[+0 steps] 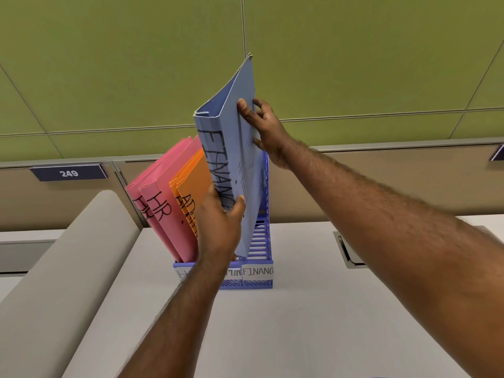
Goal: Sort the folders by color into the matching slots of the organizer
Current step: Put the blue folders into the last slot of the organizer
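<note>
In the right slot of the blue organizer point(259, 264), labelled FINANCE, stand the blue FINANCE folders point(229, 148), tilted. The left hand point(218, 227) grips their near edge low down; the right hand point(266, 129) pinches their far right side. Left of them lean orange folders point(192, 184) and pink HR folders point(161, 203).

Your left hand point(218, 222) grips the lower spine of the blue folders point(231, 159) marked FINANCE, while your right hand point(266, 132) holds their upper edge. They stand tilted over the rightmost slot of the blue organizer point(259, 279) on the worktop point(300, 323). Pink folders point(161, 211) and orange folders point(191, 184) lean in the slots to their left.
</note>
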